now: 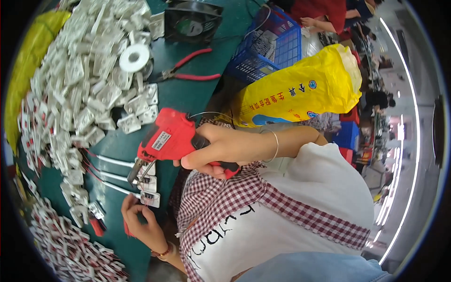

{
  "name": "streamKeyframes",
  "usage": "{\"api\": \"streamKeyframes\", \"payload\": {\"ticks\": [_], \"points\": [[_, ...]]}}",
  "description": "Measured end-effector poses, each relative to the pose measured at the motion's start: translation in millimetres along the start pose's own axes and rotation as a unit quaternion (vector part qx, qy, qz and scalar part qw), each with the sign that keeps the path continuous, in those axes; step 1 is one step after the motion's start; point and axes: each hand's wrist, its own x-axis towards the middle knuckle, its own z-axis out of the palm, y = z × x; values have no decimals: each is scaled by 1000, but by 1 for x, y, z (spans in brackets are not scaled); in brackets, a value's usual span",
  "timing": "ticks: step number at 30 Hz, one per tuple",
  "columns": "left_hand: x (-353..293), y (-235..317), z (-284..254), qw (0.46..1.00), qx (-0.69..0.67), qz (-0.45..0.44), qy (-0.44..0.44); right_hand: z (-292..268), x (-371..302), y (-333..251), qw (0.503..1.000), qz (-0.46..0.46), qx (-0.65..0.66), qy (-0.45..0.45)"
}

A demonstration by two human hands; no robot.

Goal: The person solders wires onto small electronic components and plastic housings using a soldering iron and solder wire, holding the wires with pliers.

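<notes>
Overall, a heap of white parts (110, 95) lies beyond the right hand (218, 146), which is closed around a red soldering gun (171, 134). The left hand (146, 229) is half-curled, any hold not determinable. Between the hands: 3 small white wired pieces (150, 183) in a row.

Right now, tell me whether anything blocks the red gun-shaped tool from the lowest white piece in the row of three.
Nothing visible blocks the red tool, held in the right hand, from the lowest white piece; the left hand is close beside that piece.
</notes>
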Motion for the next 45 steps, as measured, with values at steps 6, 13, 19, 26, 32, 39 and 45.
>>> {"api": "streamKeyframes", "payload": {"ticks": [6,13,19,26,32,39,45], "points": [[-4,0,-1,999,13,0,36,0,-16,0,1000,-17,2,3],[12,20,6,998,14,27,55,-11,-15,0,999,-28,36,3],[11,21,7,994,17,-48,94,-13,-18,-1,997,-43,61,4],[17,20,8,988,-102,-73,86,-14,-19,-3,996,-69,61,19],[5,29,8,993,12,-40,114,-8,-25,-13,995,-79,51,31],[38,14,22,993,50,43,99,-16,-38,-22,983,-152,-30,100],[24,18,30,988,79,25,127,-8,-34,-17,980,-135,-110,97]]}}
